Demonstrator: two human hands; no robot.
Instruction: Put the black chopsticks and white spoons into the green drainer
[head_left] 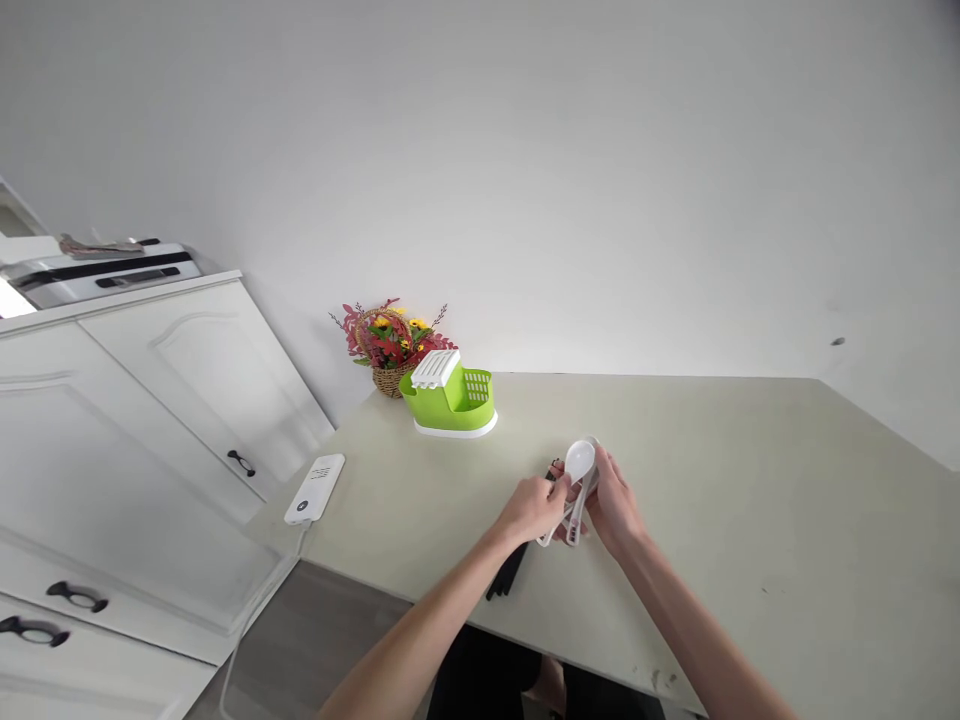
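Several white soup spoons (580, 460) are held together above the table, bowls pointing away from me. My left hand (534, 508) pinches one spoon near its bowl. Wrapped round the other spoons from the right side is my right hand (613, 500); their handles, one with a dark printed mark, stick out toward me. Black chopsticks (508, 572) lie on the table under my left hand and wrist, partly hidden. Farther off to the left stands a green utensil holder (442, 405) with a white slotted top and a white base.
Behind the holder is a wicker basket of red and yellow artificial flowers (390, 335). A white power bank (315, 490) with a cable lies at the table's left edge. White cabinets (135, 430) stand to the left, and a wall rises behind the table (750, 480).
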